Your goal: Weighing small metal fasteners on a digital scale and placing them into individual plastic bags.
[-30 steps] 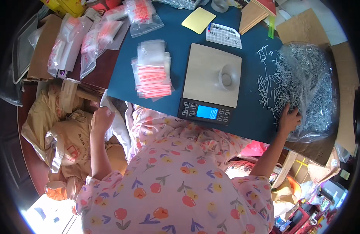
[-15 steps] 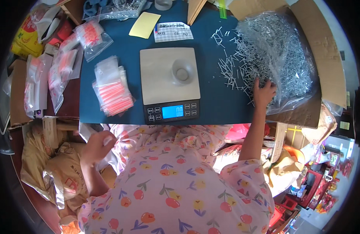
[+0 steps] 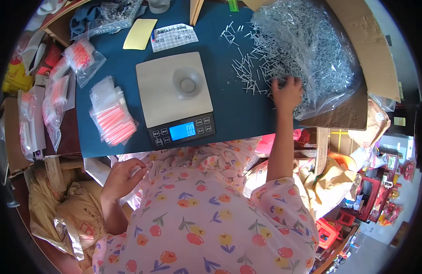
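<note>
My right hand lies on the near left edge of a heap of small silver metal pins, fingers spread and bent down onto them. The heap sits on clear plastic film over cardboard. Loose pins are scattered on the blue table beside it. A grey digital scale with a lit blue display stands at the middle, with a small clear cup on it. My left hand is down at my lap below the table edge, fingers curled next to white plastic.
A stack of small clear bags with red-pink strips lies left of the scale, and more such bags are further left. A yellow note and a printed slip lie behind the scale. Brown sacks sit at my left, clutter at my right.
The view has swung, so the table sits higher and more to the left. My right hand stays at the pin heap's edge. My left hand stays low at my lap.
</note>
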`<state>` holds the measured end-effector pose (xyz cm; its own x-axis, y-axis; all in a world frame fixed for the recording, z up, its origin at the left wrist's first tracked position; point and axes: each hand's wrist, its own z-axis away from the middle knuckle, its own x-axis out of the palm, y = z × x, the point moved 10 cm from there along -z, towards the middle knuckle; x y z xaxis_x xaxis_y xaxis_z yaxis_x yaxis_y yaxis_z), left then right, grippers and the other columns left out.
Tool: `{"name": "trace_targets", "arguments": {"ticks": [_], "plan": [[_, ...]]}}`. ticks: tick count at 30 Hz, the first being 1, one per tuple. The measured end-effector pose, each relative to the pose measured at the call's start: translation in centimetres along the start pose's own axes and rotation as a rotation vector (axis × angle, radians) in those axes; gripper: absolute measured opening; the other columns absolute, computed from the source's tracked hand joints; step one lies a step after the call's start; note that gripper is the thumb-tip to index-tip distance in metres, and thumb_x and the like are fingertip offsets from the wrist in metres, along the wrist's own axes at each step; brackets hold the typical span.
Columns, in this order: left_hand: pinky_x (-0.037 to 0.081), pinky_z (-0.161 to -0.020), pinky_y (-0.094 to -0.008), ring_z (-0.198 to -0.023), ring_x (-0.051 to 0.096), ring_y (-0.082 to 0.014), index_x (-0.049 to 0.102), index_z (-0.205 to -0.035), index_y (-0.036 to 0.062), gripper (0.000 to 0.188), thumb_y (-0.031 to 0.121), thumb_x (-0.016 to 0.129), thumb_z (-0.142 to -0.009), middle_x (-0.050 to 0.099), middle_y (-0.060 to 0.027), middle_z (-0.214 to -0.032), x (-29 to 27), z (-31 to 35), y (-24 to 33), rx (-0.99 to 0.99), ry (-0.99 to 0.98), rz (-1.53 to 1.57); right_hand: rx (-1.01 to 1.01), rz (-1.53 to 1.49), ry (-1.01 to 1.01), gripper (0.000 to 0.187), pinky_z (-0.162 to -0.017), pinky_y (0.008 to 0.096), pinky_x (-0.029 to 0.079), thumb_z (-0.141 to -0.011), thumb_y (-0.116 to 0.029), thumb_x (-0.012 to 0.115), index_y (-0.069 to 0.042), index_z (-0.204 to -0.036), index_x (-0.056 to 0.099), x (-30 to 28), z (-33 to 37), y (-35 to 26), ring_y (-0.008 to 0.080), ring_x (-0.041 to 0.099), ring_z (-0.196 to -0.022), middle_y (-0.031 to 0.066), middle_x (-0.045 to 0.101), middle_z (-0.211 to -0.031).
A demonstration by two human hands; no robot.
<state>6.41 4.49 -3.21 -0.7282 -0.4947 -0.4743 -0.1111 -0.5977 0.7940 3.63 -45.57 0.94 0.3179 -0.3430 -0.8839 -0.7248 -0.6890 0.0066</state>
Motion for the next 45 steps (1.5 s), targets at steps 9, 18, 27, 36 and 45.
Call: {"name": "trace_targets", "arguments": {"ticks": [9,18,27,36,45], "plan": [[0.046,-0.057,-0.0275,-0.062,0.063,-0.0182,0.063,-0.088,-0.002,0.01,0.006,0.063,-0.083,0.067,-0.0127,-0.076,-0.4,0.5,0.5,0.006,0.036,0.05,-0.338,-0.498,-0.04,0.034,-0.098,0.048,0.036,-0.08,-0.02,0.063,-0.013,-0.113,0.061,-3.5,3.4,-9.5,0.0332,0.052,-0.113,0.0123,0.056,-0.122],[0.047,-0.056,-0.0283,-0.063,0.064,-0.0181,0.063,-0.09,-0.002,0.013,0.009,0.063,-0.084,0.068,-0.0149,-0.079,0.1,-0.6,1.2,0.039,0.032,0.045,0.102,-0.295,0.183,0.048,-0.1,0.0532,0.03,-0.09,-0.033,0.052,-0.003,-0.127,0.048,0.7,5.2,7.6,0.0396,0.039,-0.125,0.0219,0.044,-0.133],[0.05,-0.061,-0.0287,-0.068,0.066,-0.0232,0.063,-0.092,-0.0018,0.014,0.01,0.062,-0.084,0.068,-0.0147,-0.083,0.9,-0.7,0.7,0.062,0.014,0.019,0.267,-0.02,0.145,0.053,-0.098,0.0576,0.026,-0.093,-0.049,0.041,-0.009,-0.126,0.051,1.9,5.1,6.2,0.0362,0.035,-0.127,0.0177,0.042,-0.135],[0.05,-0.061,-0.0303,-0.07,0.066,-0.026,0.063,-0.091,-0.0015,0.014,0.01,0.062,-0.083,0.067,-0.0146,-0.084,1.0,-0.6,1.0,0.071,0.011,0.037,0.2,-0.168,0.248,0.046,-0.093,0.0529,0.03,-0.09,-0.048,0.045,-0.016,-0.121,0.055,0.6,4.2,7.1,0.034,0.045,-0.116,0.0115,0.05,-0.125],[0.049,-0.063,-0.0276,-0.069,0.066,-0.0174,0.062,-0.088,-0.0022,0.011,0.009,0.061,-0.086,0.068,-0.0106,-0.079,1.8,-1.7,1.1,0.036,-0.024,0.03,0.165,-0.219,0.175,0.051,-0.092,0.0519,0.034,-0.09,-0.051,0.044,-0.015,-0.125,0.053,0.4,4.3,6.5,0.0364,0.047,-0.113,0.0144,0.051,-0.122]]}}
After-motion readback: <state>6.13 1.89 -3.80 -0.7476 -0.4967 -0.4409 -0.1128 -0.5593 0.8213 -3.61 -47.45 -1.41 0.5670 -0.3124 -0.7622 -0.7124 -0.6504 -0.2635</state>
